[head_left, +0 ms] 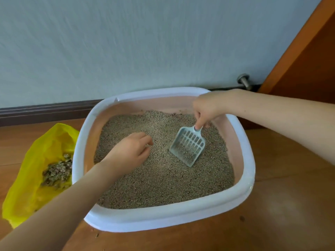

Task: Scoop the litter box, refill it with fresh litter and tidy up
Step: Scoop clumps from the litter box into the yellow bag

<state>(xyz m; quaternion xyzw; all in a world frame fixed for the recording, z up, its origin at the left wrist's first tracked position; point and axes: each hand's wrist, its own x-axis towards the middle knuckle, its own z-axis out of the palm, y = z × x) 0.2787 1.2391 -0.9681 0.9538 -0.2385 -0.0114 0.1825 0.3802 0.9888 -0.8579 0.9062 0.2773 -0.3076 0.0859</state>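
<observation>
2 hands work in the litter box (168, 221) on the wooden floor (282, 205), close to the wall.

The right hand (208, 109) grips the handle of the blue scoop (188, 148), and the scoop's front edge digs into the litter (163, 178). The left hand (130, 151) hangs over the litter with loosely curled fingers (146, 140), holding nothing. A yellow bag (45, 142) with dirty clumps (58, 171) lies on the floor, touching the box's left side.

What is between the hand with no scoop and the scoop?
Only loose grey-brown litter grains between the left hand and the pale blue slotted plastic scoop, in the head view.
</observation>
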